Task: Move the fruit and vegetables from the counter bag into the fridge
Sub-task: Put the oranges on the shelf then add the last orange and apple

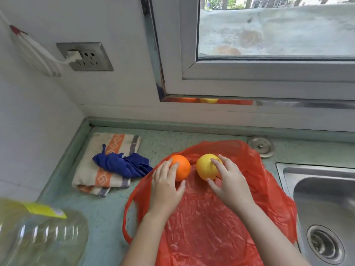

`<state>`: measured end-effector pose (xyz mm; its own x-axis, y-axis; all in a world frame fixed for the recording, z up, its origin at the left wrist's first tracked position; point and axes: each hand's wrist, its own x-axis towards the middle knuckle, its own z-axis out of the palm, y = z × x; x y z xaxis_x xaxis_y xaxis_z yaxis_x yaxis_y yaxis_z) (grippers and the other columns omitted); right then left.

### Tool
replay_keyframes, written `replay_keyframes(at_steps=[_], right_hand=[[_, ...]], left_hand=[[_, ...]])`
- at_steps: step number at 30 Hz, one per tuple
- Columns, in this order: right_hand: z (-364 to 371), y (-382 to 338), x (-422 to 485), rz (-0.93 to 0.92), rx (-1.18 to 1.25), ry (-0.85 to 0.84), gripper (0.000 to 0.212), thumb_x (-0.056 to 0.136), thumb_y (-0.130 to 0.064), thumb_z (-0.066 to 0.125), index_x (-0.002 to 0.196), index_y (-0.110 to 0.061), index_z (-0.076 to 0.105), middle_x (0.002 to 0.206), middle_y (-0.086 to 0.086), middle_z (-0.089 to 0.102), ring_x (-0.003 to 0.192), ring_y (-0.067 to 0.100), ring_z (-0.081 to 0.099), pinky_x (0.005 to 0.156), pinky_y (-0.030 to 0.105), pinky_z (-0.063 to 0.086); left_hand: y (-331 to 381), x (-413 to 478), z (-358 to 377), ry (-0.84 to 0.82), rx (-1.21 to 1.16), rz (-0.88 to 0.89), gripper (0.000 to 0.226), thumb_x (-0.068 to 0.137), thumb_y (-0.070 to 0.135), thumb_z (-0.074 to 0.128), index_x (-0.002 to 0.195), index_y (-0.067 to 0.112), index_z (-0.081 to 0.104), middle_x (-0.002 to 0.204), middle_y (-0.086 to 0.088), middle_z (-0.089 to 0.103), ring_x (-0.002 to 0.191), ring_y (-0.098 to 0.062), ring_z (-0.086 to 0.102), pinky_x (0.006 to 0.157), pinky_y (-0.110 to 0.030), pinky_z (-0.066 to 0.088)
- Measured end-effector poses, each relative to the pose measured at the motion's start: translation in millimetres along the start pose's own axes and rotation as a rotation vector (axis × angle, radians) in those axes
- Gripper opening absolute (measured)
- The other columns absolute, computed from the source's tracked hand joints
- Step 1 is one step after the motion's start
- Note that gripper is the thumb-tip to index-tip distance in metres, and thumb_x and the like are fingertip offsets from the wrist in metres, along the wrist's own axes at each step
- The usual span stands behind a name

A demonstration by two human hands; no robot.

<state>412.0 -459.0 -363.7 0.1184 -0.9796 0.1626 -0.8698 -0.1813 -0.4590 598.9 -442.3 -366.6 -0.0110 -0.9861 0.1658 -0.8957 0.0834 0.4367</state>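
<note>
A red plastic bag [211, 217] lies flattened and open on the green counter [107, 214]. At the bag's far end sit an orange [182, 167] and, right of it, a yellow round fruit [206, 167]. My left hand [166, 184] wraps its fingers around the orange from the near left side. My right hand [228, 179] grips the yellow fruit from the right, fingers spread over its top and lower side. Both fruits appear to rest on the bag. No fridge is in view.
A folded striped towel [101, 177] with a blue cloth [124, 165] on it lies left of the bag. A steel sink [324, 206] is on the right. A large clear oil bottle [38, 233] stands near left. A wall and window rise behind the counter.
</note>
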Motion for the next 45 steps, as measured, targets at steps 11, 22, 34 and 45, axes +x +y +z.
replay_keyframes(at_steps=[11,22,34,45], right_hand=[[33.0,3.6,15.1,0.082,0.142,-0.001,0.074,0.064,-0.023,0.08,0.13,-0.014,0.048,0.136,0.021,0.042,0.12,0.038,0.045,0.089,0.046,0.047],[36.0,2.7,20.1,0.13,0.21,-0.018,0.079,0.07,-0.025,0.075,0.139,-0.023,0.036,0.142,0.013,0.032,0.129,0.03,0.034,0.099,0.038,0.036],[13.3,0.2,-0.4,0.14,0.268,0.015,0.079,0.069,-0.024,0.076,0.138,-0.02,0.038,0.135,0.013,0.038,0.123,0.029,0.04,0.096,0.035,0.037],[-59.9,-7.6,-54.8,0.115,0.251,0.108,0.082,0.067,-0.021,0.078,0.138,-0.019,0.037,0.134,0.013,0.038,0.123,0.029,0.038,0.094,0.035,0.038]], left_hand=[[-6.5,21.2,17.9,-0.056,0.072,0.044,0.066,0.068,0.031,0.078,0.126,0.014,0.052,0.135,-0.012,0.049,0.122,-0.033,0.046,0.099,-0.046,0.037],[-8.2,22.0,25.8,-0.051,0.145,0.068,0.084,0.055,0.02,0.086,0.128,0.011,0.046,0.133,-0.015,0.051,0.116,-0.036,0.052,0.086,-0.046,0.048],[10.2,9.9,13.1,-0.014,-0.038,-0.024,0.074,0.067,0.025,0.079,0.131,0.01,0.046,0.135,-0.012,0.046,0.123,-0.032,0.042,0.103,-0.044,0.033],[68.3,-38.2,-47.6,0.057,-0.373,-0.062,0.074,0.07,0.025,0.078,0.134,0.016,0.041,0.134,0.0,0.04,0.125,-0.014,0.037,0.104,-0.031,0.034]])
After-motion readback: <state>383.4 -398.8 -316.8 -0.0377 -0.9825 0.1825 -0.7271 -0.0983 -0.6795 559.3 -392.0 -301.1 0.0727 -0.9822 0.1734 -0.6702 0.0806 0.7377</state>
